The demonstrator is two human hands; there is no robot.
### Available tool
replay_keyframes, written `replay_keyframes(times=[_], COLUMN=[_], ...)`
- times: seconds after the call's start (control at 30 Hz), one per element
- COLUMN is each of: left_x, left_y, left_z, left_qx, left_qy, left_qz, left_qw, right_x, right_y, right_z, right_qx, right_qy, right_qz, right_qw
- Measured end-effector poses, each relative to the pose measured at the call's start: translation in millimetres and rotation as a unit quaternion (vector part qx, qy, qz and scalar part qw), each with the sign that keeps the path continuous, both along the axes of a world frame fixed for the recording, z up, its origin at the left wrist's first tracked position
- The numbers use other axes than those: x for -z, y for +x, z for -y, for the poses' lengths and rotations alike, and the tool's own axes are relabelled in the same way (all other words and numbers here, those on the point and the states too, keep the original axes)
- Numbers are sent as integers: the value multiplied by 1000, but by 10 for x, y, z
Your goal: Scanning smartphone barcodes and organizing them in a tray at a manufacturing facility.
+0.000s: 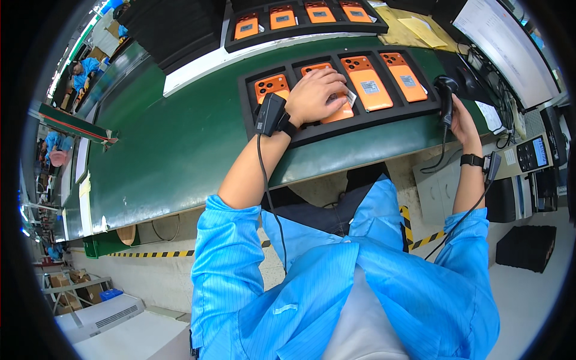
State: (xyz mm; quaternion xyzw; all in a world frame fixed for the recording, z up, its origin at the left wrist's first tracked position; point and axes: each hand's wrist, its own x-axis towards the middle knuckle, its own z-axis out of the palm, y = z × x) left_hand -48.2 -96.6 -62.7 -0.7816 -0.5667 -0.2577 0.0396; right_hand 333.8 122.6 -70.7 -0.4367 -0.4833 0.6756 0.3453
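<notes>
My left hand (316, 98) reaches over the second orange phone (341, 114) from the left in a black foam tray (318, 134), fingers bent and closed on it. A white label (351, 98) shows by its fingertips; the hand hides most of this phone. To its left lies another orange phone (271, 87), partly covered by my wrist and the black device strapped there (272, 113). Two more orange phones, one in the middle (367, 84) and one at the right (404, 78), lie camera side up with labels. My right hand (463, 123) is closed round a black handheld barcode scanner (446, 99) beside the tray.
A second black tray (300, 30) with several orange phones stands behind on the green table (174, 156). At the right are a monitor (510, 45), cables and a grey device with a small screen (533, 154). The scanner's cord (441, 156) hangs over the table's front edge.
</notes>
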Motion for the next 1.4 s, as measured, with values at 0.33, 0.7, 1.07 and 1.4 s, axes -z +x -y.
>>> replay_keyframes(times=[0.33, 0.7, 1.07, 1.4], left_x=[-38, -5, -31, -51], left_y=[73, -41, -35, 38], left_z=[-13, -110, -44, -36], left_qx=[-13, 32, 5, 24], left_qy=[-13, -14, 0, -18], left_qz=[11, 33, 52, 24], left_qw=[1000, 999, 999, 999], right_x=[15, 45, -17, -734], right_y=[129, 218, 352, -173], right_z=[117, 87, 217, 1023], right_qx=[3, -43, -138, -212], right_qy=[-21, -25, -126, -77], right_qz=[-44, -122, -317, -389], right_qw=[999, 991, 930, 893])
